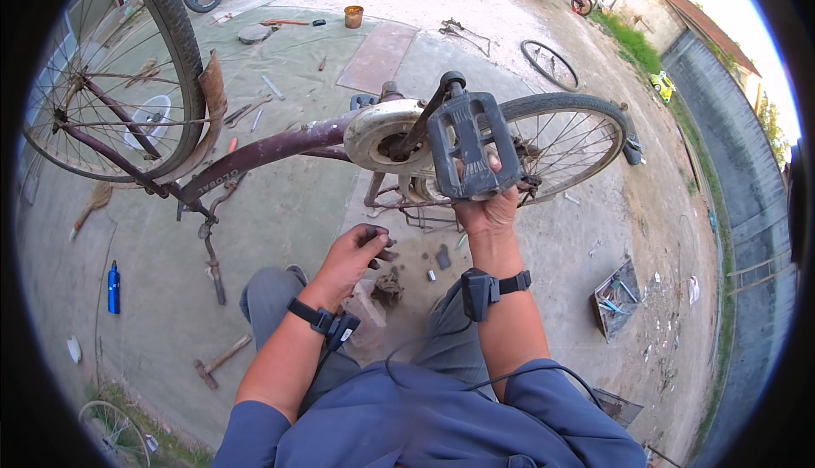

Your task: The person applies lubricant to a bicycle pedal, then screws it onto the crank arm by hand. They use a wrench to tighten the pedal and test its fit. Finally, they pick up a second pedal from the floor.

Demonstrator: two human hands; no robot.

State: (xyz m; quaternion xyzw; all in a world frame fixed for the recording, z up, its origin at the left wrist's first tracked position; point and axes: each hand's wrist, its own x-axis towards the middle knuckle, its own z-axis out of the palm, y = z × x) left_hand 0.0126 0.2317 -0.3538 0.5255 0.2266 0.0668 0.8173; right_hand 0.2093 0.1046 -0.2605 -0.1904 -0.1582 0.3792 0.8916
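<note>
An upturned bicycle with a dark purple frame (pixel 276 147) stands in front of me. My right hand (pixel 492 205) grips its black pedal (pixel 465 141) from below, with fingertips showing through the pedal's opening. Behind the pedal are the crank (pixel 420 128) and a dirty white chain guard (pixel 373 138). The rear wheel (pixel 586 141) lies to the right of my right hand, the front wheel (pixel 182 52) at the far left. Below the frame, apart from it, is my left hand (pixel 358 254), its blackened fingers curled toward the thumb. What they hold, if anything, is hidden.
A hammer (pixel 219 363) and a blue bottle (pixel 114 288) lie on the left. On the right sits a tray (pixel 613 298) of small tools. Wrenches (pixel 248 113), a rusty can (pixel 353 17) and a loose tyre (pixel 549 64) are farther off. A pale block (pixel 365 315) lies between my knees.
</note>
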